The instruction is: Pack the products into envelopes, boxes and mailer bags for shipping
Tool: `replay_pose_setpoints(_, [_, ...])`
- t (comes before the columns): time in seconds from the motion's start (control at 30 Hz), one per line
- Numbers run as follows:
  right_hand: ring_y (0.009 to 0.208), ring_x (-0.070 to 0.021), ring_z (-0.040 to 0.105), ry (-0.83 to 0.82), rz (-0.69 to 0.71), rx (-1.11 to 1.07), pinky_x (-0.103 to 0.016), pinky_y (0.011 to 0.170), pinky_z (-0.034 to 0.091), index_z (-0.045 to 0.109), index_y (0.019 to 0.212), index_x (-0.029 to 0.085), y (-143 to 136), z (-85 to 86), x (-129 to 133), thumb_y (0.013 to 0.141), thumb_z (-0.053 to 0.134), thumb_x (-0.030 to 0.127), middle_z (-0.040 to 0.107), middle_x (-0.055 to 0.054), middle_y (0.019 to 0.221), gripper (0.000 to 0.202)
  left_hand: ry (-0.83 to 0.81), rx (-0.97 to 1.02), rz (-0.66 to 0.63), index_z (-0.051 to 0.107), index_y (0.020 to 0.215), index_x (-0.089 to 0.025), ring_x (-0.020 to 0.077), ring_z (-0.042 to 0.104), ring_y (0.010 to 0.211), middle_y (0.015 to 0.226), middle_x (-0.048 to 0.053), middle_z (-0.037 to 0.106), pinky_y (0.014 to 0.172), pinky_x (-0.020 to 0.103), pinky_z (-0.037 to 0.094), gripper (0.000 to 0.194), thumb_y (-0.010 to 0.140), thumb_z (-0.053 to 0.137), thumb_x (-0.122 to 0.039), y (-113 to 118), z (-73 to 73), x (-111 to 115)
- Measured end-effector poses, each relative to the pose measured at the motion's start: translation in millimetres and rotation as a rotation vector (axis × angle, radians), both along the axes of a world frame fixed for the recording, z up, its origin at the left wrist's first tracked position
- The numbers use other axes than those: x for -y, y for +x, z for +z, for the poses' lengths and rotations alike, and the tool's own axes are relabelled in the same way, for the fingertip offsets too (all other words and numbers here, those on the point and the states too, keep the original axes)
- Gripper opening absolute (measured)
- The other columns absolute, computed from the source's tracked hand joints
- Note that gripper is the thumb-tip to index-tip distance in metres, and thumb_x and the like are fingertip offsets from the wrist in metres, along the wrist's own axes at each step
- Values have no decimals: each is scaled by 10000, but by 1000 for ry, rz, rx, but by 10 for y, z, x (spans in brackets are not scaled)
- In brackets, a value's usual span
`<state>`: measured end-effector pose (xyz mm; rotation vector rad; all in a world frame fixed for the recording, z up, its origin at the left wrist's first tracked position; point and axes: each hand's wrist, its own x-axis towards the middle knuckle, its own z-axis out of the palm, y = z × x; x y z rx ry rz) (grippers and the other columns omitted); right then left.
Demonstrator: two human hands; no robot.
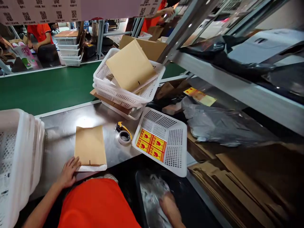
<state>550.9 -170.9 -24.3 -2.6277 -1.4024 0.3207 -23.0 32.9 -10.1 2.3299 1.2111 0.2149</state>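
Note:
A brown kraft padded envelope (90, 145) lies flat on the steel table (59, 139), its white flap toward me. At its lower left corner, my left hand (69, 173) rests with the fingers stretched out over the edge. Low on the right, my right hand (169, 204) reaches down into a dark bin (139, 186) of crumpled clear plastic (152, 193). Blur and the plastic hide its fingers. Beyond the envelope sits a tape roll in a yellow-handled dispenser (123, 134). A white basket (175, 148) beside it holds red-and-yellow fragile labels (152, 145).
Stacked white baskets (35, 152) stand at left. More baskets (114, 91) at the back carry another kraft envelope (133, 66), beside a green conveyor (47, 85). Flat cardboard (237, 190) and grey plastic bags (211, 120) lie right, under a metal shelf (237, 82). People in red work beyond.

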Motion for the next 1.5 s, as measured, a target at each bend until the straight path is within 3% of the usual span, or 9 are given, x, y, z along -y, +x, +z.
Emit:
replay_pose_setpoints(0.13, [1455, -269, 569, 100, 551, -165, -473, 1203, 489, 630, 1479, 160, -1027, -209, -934, 881, 458, 231, 604, -136, 1562, 626, 98, -165, -179, 618, 1478, -249, 345, 455, 1522, 1643, 106, 523, 1155, 539, 473, 674, 853, 505, -25, 6, 15, -29])
replay_pose_setpoints(0.23, [1597, -310, 355, 71, 1074, -313, -606, 1298, 295, 453, 1622, 201, -1717, -103, -1563, 846, 548, 142, 442, -123, 1684, 783, 80, -116, -156, 669, 1407, -226, 337, 511, 1481, 1574, 121, 601, 1149, 544, 473, 528, 941, 476, -69, 51, 26, -88])
replay_pose_setpoints(0.33, [1580, -327, 384, -58, 1264, -514, -628, 1295, 269, 554, 1552, 240, -1945, -2, -1940, 861, 672, 227, 499, -116, 1645, 701, -93, 84, -6, 774, 1192, -249, 331, 590, 1412, 1436, 123, 711, 1140, 536, 487, 335, 971, 538, -162, 15, 50, -157])
replay_pose_setpoints(0.43, [1516, -305, 492, -26, 1182, -674, -592, 1279, 313, 713, 1380, 272, -1864, -70, -2055, 928, 696, 327, 627, -106, 1536, 456, -221, 244, 178, 810, 959, -284, 326, 664, 1325, 1294, 112, 785, 1155, 526, 483, 174, 959, 635, -292, -63, 84, -187])
replay_pose_setpoints(0.63, [1371, -280, 648, 82, 1011, -768, -553, 1215, 428, 832, 1093, 279, -1820, -272, -2046, 1006, 613, 381, 775, -86, 1330, 257, -357, 415, 441, 819, 905, -296, 345, 656, 1330, 1257, 99, 807, 1243, 543, 385, 226, 845, 751, -503, -43, 134, -121])
replay_pose_setpoints(0.83, [1299, -264, 682, 188, 874, -723, -497, 1175, 487, 823, 970, 237, -1916, -240, -2015, 1034, 542, 382, 807, -90, 1235, 323, -158, 275, 458, 800, 1108, -277, 301, 687, 1266, 1211, 98, 814, 1162, 503, 469, 317, 977, 554, -429, 96, 76, -65])
replay_pose_setpoints(1.03, [1239, -346, 612, 235, 588, -520, -526, 1102, 510, 758, 800, 164, -2127, -223, -2042, 954, 582, 305, 685, -207, 1317, 273, -58, 77, 520, 736, 963, -196, 335, 625, 1211, 1137, 154, 736, 1118, 518, 453, 325, 1007, 443, -328, 343, 34, 20])
replay_pose_setpoints(1.33, [843, -221, 695, -5, 361, -322, -357, 793, 558, 757, 810, 160, -2296, 83, -2173, 923, 593, 368, 693, -149, 1205, 288, 0, -106, 610, 728, 958, -165, 354, 573, 1177, 1093, 168, 679, 1079, 496, 431, 277, 988, 472, -266, 588, 88, 55])
replay_pose_setpoints(1.5, [883, -333, 735, -126, 287, -303, -427, 766, 553, 748, 943, 123, -2224, 174, -2249, 923, 603, 442, 738, -201, 1006, 351, 3, -144, 622, 728, 886, -171, 368, 578, 1161, 1042, 173, 693, 1034, 497, 448, 269, 971, 486, -252, 617, 137, 38])
